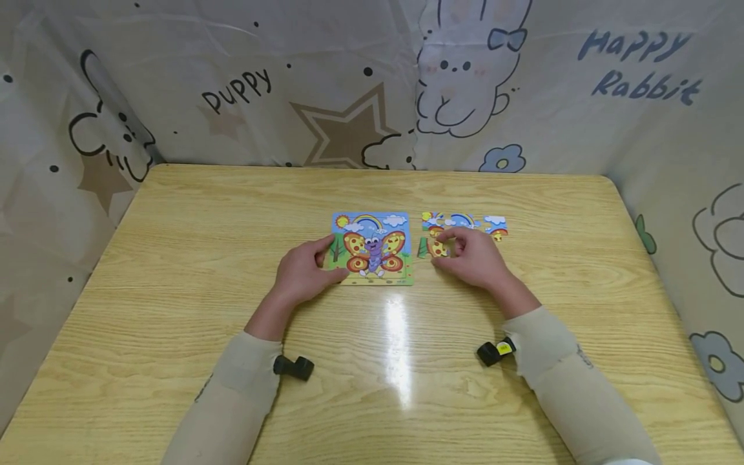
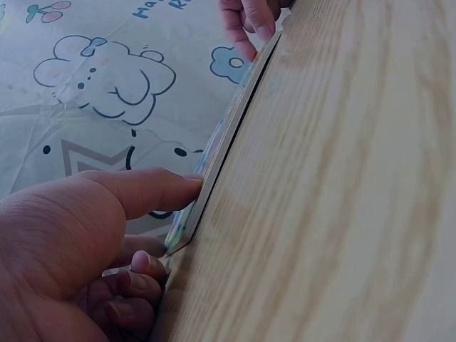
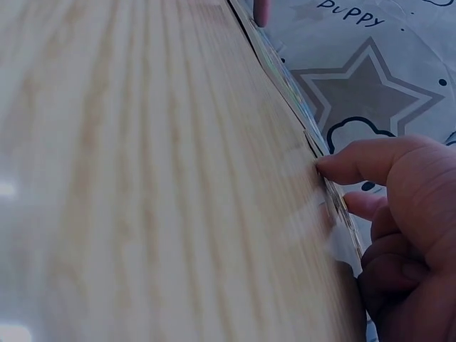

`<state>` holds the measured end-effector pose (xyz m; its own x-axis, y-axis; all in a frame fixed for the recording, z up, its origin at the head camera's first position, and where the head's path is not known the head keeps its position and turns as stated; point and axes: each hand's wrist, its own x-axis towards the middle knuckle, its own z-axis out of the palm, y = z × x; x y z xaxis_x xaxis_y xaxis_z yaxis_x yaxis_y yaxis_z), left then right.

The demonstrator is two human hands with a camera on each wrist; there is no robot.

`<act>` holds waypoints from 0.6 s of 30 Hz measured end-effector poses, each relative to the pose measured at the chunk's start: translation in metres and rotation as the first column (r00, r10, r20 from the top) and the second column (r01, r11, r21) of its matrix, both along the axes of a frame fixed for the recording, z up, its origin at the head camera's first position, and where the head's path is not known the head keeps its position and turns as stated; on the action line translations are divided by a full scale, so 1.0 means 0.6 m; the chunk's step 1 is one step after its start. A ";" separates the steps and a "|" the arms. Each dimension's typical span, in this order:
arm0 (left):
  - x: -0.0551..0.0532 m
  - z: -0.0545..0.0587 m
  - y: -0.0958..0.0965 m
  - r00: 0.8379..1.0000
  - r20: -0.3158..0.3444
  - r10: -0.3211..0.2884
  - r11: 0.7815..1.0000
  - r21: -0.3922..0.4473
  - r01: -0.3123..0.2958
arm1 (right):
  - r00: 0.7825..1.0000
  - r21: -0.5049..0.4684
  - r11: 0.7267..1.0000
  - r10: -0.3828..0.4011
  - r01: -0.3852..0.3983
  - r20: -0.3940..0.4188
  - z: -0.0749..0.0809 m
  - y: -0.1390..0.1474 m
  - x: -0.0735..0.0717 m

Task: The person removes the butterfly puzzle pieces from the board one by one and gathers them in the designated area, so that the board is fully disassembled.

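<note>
Orange-and-yellow puzzle piece (image 1: 437,249) lies between the right fingers (image 1: 459,234).

Pale, wrinkled sheeting (image 1: 331,39) rises behind the table (image 1: 343,374) and along both its sides, printed with a white rabbit (image 1: 465,74), brown star (image 1: 349,132), blue flower (image 1: 503,159), dots and words. The table has light wood grain and rounded far corners; a bright glare streak (image 1: 398,355) crosses its near half.
</note>
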<state>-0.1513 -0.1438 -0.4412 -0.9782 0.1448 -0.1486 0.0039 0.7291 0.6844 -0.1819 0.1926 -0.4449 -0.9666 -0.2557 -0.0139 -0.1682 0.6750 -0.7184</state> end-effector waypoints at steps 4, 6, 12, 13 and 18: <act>0.000 0.000 0.000 1.000 -0.008 -0.001 1.000 -0.002 0.001 | 1.000 0.000 1.000 0.001 -0.001 0.011 -0.001 0.005 0.000; 0.000 -0.001 0.000 1.000 -0.012 -0.003 1.000 -0.003 0.003 | 1.000 -0.005 1.000 0.001 -0.001 0.016 -0.002 0.007 0.000; -0.001 -0.002 0.000 1.000 -0.021 -0.004 1.000 -0.005 0.004 | 1.000 -0.019 1.000 0.002 -0.002 0.019 -0.005 0.009 -0.001; -0.001 -0.002 0.000 1.000 -0.023 -0.005 1.000 -0.006 0.004 | 1.000 -0.022 1.000 0.003 -0.003 0.019 -0.005 0.009 -0.001; 0.000 -0.002 -0.001 1.000 -0.022 -0.010 1.000 -0.008 0.009 | 1.000 -0.033 0.999 -0.002 0.003 0.014 -0.008 0.009 -0.001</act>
<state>-0.1516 -0.1445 -0.4425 -0.9798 0.1530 -0.1285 0.0256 0.7340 0.6786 -0.1827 0.1981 -0.4495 -0.9671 -0.2539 -0.0185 -0.1567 0.6511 -0.7426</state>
